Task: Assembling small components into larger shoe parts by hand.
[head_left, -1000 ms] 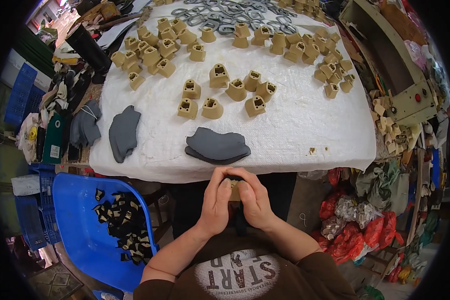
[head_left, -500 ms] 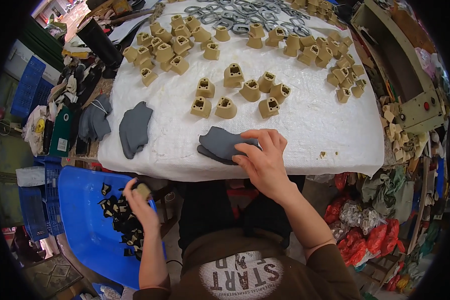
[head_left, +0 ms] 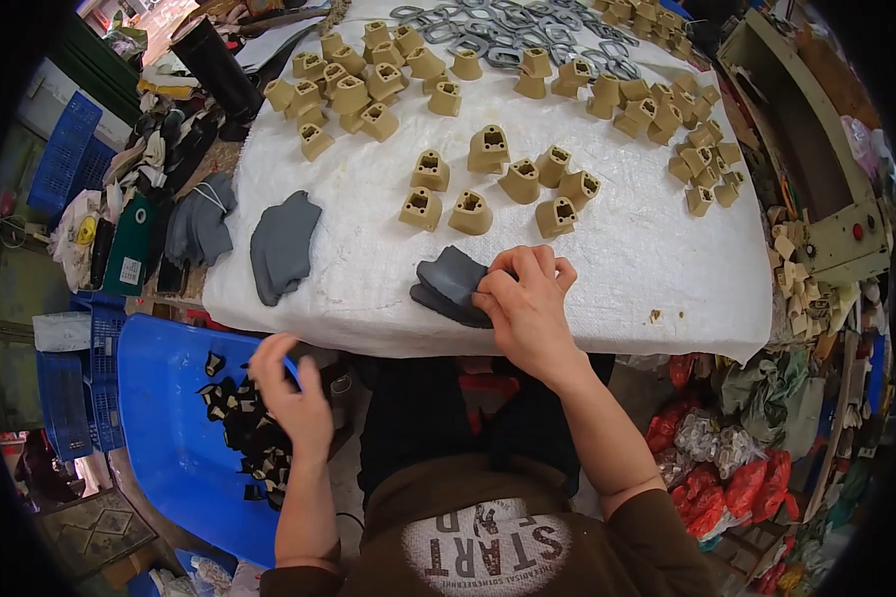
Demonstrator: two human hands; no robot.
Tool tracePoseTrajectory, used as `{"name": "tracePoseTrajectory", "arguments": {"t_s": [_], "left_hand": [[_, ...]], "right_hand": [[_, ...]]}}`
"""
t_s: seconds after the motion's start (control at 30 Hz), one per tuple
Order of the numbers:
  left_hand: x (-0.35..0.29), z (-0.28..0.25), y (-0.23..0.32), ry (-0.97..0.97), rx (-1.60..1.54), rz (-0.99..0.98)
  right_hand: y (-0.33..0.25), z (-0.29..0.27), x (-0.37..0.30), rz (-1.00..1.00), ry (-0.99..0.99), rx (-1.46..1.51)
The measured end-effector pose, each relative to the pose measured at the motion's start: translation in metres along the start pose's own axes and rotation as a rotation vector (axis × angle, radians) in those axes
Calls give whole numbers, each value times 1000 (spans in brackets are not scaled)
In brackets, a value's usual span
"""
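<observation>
Filling twelve o'clock from the middle of our view is a white-covered table [head_left: 368, 289], and at eight o'clock we see a blue tub [head_left: 164, 428]. Across the tub's right rim appears the left hand [head_left: 294, 398], blurred, its fingers loosely parted with nothing visible between them. The right hand [head_left: 533, 308], towards three o'clock, has its fingers curled against the right end of a grey stack [head_left: 453, 274] of thin sheets by the table's front edge; we cannot tell whether they have pinched one. Another grey pile [head_left: 285, 249] lies at ten o'clock. Smaller tan blocks [head_left: 519, 182] stand nearest us at half past twelve, with further clusters at eleven and two. Of similar size are the dark pieces [head_left: 231, 413] heaped in the tub, pale patches showing. We judge those to be covered blocks, a fair batch done; many bare tan ones are left.
</observation>
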State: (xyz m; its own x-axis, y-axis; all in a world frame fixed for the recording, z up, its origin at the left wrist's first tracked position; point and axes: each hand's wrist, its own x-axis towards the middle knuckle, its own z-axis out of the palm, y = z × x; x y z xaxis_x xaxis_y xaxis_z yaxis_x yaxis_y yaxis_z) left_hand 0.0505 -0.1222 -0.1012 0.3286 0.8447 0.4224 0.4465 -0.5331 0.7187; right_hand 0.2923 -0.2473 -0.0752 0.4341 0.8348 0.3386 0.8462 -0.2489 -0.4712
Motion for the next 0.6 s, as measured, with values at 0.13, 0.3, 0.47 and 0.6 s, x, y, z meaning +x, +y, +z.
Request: {"name": "tracePoseTrajectory", "arguments": {"t_s": [0.13, 0.3, 0.47, 0.6], "left_hand": [[16, 32, 52, -147, -181, 185], [23, 70, 87, -302, -349, 547], [21, 91, 88, -363, -133, 432], [24, 93, 93, -393, -153, 399]], "right_hand": [[1, 4, 2, 59, -17, 141], [6, 9, 1, 134, 11, 223], [24, 2, -7, 241, 358, 689], [38, -34, -16, 297, 500, 743]]}}
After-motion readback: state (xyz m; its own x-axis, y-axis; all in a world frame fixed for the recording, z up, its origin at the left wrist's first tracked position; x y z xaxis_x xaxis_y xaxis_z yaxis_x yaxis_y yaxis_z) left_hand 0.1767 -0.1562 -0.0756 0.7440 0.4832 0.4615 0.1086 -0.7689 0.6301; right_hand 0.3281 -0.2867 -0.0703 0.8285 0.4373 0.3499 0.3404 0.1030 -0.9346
